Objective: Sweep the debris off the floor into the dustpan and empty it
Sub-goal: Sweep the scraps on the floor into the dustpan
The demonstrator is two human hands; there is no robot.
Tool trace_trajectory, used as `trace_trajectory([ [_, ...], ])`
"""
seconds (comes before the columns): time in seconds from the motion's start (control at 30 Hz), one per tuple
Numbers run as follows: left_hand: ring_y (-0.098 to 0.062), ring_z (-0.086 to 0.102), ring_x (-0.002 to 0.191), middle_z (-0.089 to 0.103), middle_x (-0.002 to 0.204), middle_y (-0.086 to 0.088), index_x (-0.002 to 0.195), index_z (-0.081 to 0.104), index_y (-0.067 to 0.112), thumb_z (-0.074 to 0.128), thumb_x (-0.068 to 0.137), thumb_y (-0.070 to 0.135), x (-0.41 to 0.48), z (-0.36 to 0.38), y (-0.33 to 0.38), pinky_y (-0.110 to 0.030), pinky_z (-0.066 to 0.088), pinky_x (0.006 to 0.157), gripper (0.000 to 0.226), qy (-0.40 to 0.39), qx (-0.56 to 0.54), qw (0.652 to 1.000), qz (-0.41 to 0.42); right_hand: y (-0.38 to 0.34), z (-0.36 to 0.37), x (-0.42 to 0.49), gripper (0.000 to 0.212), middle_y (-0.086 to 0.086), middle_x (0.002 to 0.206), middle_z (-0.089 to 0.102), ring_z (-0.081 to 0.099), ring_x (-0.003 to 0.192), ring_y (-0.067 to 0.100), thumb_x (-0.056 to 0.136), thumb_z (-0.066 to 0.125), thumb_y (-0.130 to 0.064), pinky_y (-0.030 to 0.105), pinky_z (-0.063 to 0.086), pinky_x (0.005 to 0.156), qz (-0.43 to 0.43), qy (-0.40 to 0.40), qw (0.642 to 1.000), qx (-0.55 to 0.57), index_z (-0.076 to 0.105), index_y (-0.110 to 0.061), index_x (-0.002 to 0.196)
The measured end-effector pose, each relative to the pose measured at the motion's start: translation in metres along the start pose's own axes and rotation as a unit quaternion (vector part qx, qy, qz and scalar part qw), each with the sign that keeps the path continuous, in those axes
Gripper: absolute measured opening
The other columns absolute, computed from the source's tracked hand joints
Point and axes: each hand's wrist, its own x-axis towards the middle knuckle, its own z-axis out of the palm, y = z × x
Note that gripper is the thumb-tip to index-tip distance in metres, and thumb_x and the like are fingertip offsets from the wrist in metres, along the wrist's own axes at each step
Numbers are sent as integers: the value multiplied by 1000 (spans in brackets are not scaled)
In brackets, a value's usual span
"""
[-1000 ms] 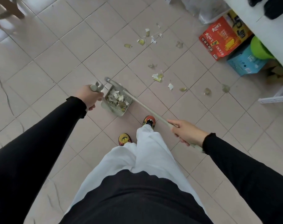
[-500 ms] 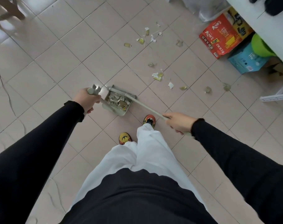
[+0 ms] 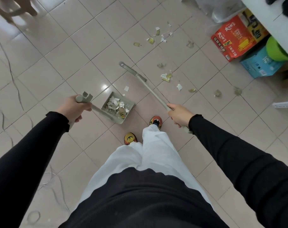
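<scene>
Gripping the dustpan (image 3: 119, 120) handle in the left hand (image 3: 74, 106), fingers curled round it, holding the part-filled pan low by the feet, ready for more. Wrapping the right hand (image 3: 179, 115) round the broom (image 3: 156, 94) and angling its head toward scattered debris (image 3: 166, 77) beyond.

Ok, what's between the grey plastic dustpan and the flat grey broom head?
In the head view, one white paper scrap and a tiny fleck lie between the grey plastic dustpan and the flat grey broom head; otherwise bare tile.
</scene>
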Motion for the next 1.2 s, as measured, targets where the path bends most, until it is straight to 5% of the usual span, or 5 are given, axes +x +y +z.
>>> trace_trajectory([
  [0.17, -20, 39, 52, 73, 110, -21, 110, 63, 7, 61, 92, 11, -2, -7, -9, -24, 33, 51, 18, -1, 19, 1000, -13, -21, 26, 16, 46, 17, 118, 61, 52, 82, 28, 101, 33, -8, 30, 42, 57, 1, -7, 989, -145, 42, -10, 146],
  [0.47, -20, 40, 53, 71, 113, -22, 112, 62, 1, 59, 91, 8, -2, -4, -9, -24, 33, 50, 23, -5, 35, 999, -14, 8, 27, -28, 44, 6, 75, 46, 42, 47, 17, 95, 36, -8, 22, 33, 36, 18, -128, 987, -96, 56, -20, 132],
  [0.87, -20, 39, 52, 71, 114, -24, 106, 63, 5, 58, 91, 7, -10, -4, -20, -24, 32, 49, 16, -5, 34, 999, -8, -11, 82, -14, 15, -2, 75, 48, 46, 59, 18, 99, 40, -9, 25, 46, 60, 28, -37, 998, -51, 55, -12, 98],
  [1.0, -20, 39, 52, 70, 113, -26, 110, 63, 0, 59, 90, 6, -8, -5, -23, -24, 32, 50, 21, 3, 20, 1000, 0, -6, 69, -27, 37, 6, 75, 48, 43, 45, 13, 96, 42, -11, 18, 36, 36, 45, -90, 993, 54, 59, -19, 128],
  [1.2, -18, 39, 52, 71, 111, -21, 120, 61, 0, 59, 94, 13, 0, -10, -12, -24, 33, 45, 29, 15, -13, 1000, 12, 22, 49, -52, 53, 6, 83, 49, 39, 45, 10, 99, 41, -17, 23, 37, 38, 4, -82, 993, 85, 41, -30, 150],
])
